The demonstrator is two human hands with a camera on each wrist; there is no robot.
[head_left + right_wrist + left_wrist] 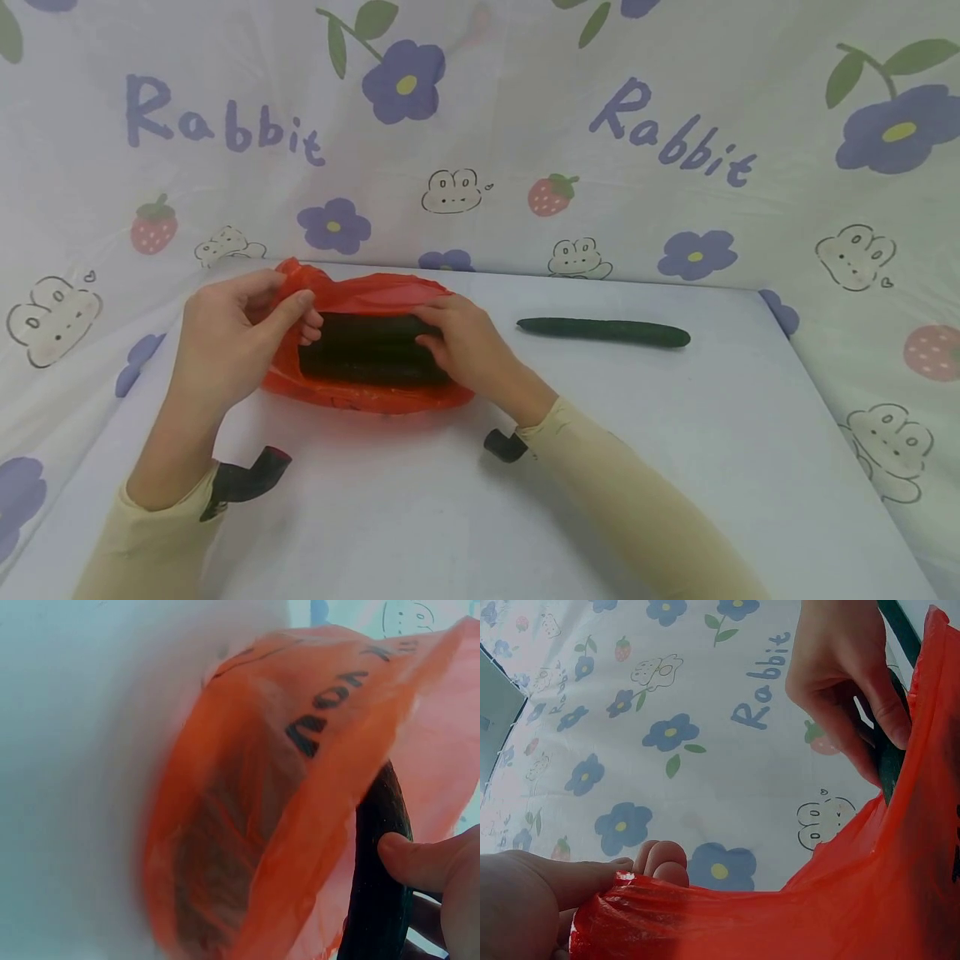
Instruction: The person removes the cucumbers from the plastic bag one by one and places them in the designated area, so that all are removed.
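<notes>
A thin red plastic bag (pixel 352 402) lies on the table with its mouth open, and dark green cucumbers (pixel 367 367) are inside it. My left hand (pixel 228 342) pinches the bag's edge at the left between thumb and fingers, which the left wrist view shows drawn up. At the bag's right side, my right hand (pixel 474 346) grips one cucumber (pixel 379 859), thumb along its skin. Part of that cucumber is hidden by the bag's wall. Black lettering shows on the bag in the right wrist view.
Another single cucumber (pixel 603 332) lies on the white table (pixel 637 467), to the right of the bag. Behind the table hangs a cloth (pixel 510 108) printed with flowers, strawberries and rabbits. Dark camera mounts (pixel 251 477) jut from both wrists over the tabletop.
</notes>
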